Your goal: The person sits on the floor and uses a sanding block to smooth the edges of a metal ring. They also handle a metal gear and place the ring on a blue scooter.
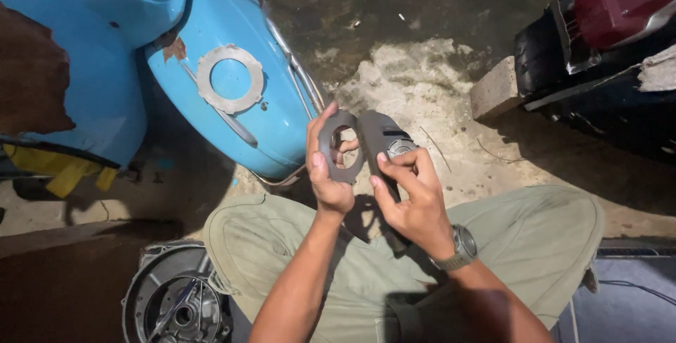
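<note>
The left hand (pixel 329 174) holds a grey ring plate (pixel 340 147) upright. The right hand (pixel 412 198) grips a dark tool (pixel 384 139) just beside it. Another ring (pixel 230 79) lies on the blue scooter panel (pixel 274 125).

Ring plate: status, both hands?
Left hand pinches grey ring plate. Right hand grips dark tool beside it. Second ring lies on blue scooter panel.

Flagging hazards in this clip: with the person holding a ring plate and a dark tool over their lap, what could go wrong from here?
1. The left hand pinches the grey ring plate by its rim only; it could slip and drop onto the concrete floor.
2. The right hand holds a dark power tool close to the left fingers, so they could be nicked if it runs.
3. A second ring plate rests loose on the curved blue scooter panel and may slide off.
</note>
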